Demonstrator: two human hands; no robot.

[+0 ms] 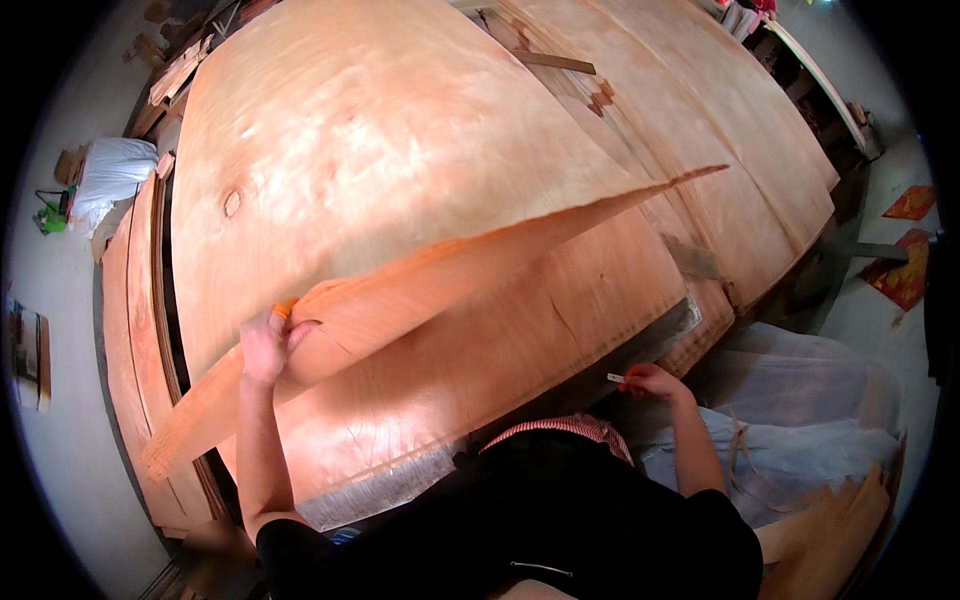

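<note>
My left hand [263, 350] is closed on the near edge of a large, thin wood veneer sheet [380, 150], thumb on the underside. Something orange covers one of its fingertips. The near edge is lifted and curls up, sloping toward the right, while the rest of the sheet lies flat. Beneath it shows another veneer sheet [480, 330] with a dark split. Low at the right, away from the sheets, my right hand [655, 381] is closed around a small tool with a flat, pale, blade-like end [614, 378]. Its exact kind is too small to make out.
More veneer sheets [690, 90] lie to the right, with a wood strip [553, 62] across the gap. Narrow veneer pieces [130, 350] are stacked at the left. Plastic sheeting [800, 390] and torn veneer scraps [835, 530] lie beside me at the right.
</note>
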